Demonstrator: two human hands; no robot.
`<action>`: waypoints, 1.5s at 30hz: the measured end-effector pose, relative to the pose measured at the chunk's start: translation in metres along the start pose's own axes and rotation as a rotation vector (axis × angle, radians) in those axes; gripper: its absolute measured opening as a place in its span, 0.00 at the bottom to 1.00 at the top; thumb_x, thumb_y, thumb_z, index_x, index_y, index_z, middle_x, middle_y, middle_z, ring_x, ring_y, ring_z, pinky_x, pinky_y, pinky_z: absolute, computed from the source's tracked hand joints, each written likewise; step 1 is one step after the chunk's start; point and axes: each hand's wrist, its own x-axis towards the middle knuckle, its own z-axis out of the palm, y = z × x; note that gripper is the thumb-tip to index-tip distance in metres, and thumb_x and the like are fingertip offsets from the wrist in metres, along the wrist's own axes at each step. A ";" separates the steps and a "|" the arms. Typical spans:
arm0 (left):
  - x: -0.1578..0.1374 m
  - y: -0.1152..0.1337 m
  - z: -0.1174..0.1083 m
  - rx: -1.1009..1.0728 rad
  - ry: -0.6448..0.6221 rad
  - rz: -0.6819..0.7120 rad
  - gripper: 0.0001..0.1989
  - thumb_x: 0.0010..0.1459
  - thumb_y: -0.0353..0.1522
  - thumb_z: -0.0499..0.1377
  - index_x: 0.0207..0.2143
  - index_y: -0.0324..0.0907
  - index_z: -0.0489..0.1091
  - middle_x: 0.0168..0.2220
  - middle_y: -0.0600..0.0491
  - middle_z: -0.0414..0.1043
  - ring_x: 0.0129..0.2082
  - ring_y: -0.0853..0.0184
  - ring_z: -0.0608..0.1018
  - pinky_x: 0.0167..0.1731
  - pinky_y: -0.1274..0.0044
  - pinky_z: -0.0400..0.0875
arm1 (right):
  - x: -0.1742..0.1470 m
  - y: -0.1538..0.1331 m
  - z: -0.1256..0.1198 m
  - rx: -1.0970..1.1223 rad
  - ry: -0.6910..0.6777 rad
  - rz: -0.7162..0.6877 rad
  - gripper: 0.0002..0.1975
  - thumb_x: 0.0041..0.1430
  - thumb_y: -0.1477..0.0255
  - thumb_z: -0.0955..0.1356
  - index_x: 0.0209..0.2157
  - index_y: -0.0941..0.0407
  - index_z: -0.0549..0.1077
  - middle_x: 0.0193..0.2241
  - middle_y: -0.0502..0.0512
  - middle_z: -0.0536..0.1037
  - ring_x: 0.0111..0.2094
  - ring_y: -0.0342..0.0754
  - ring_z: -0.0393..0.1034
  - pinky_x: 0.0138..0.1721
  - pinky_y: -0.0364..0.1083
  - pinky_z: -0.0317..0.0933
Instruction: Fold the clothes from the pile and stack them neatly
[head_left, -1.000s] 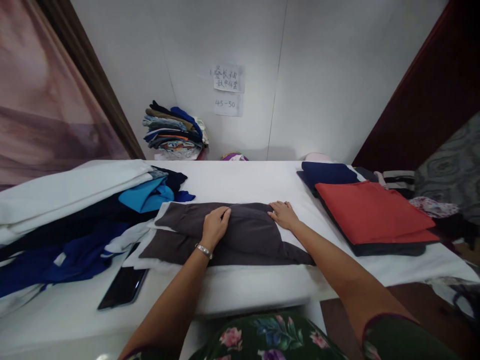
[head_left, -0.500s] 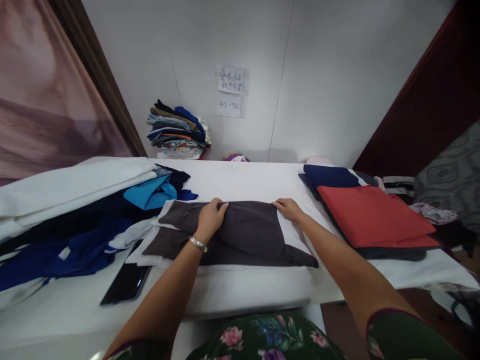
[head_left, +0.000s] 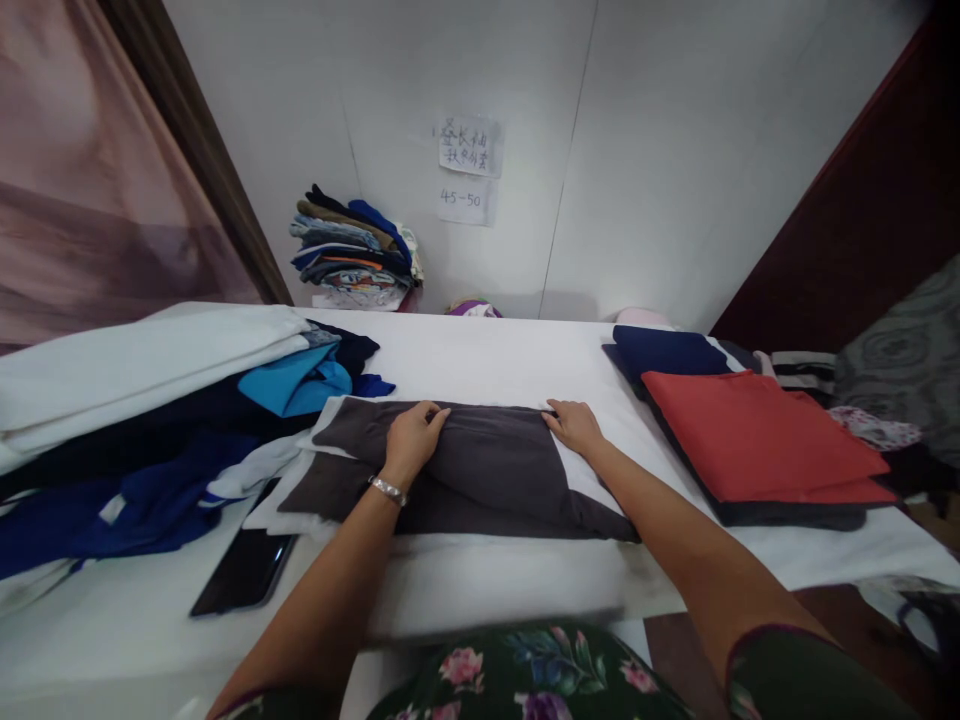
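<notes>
A folded dark grey and white garment (head_left: 495, 470) lies flat on the white-covered table in front of me. On its far edge, left of the middle, my left hand (head_left: 415, 435) is closed, thumb and fingers pinching the grey cloth. My right hand (head_left: 574, 425) is closed on the same far edge further right, where the grey meets a white part. The garment's left end spreads into two grey parts with white beneath. Its near right corner runs to a grey point beside my right forearm.
A black phone (head_left: 244, 565) lies left of the garment, partly under white cloth. Loose clothes (head_left: 150, 350) are heaped at the left. Folded clothes with a red one on top (head_left: 757, 435) lie at the right. Another clothes stack (head_left: 352, 250) stands by the wall.
Both hands keep their hold on the garment's far edge, with little movement. The view has shifted slightly; the garment lies as before.
</notes>
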 end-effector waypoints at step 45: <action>-0.054 0.103 0.061 0.306 -0.280 0.590 0.32 0.63 0.51 0.44 0.63 0.45 0.56 0.66 0.47 0.53 0.66 0.56 0.55 0.63 0.56 0.43 | -0.146 0.131 -0.030 1.258 0.014 0.704 0.22 0.50 0.66 0.73 0.48 0.58 0.74 0.45 0.58 0.79 0.46 0.52 0.73 0.48 0.47 0.67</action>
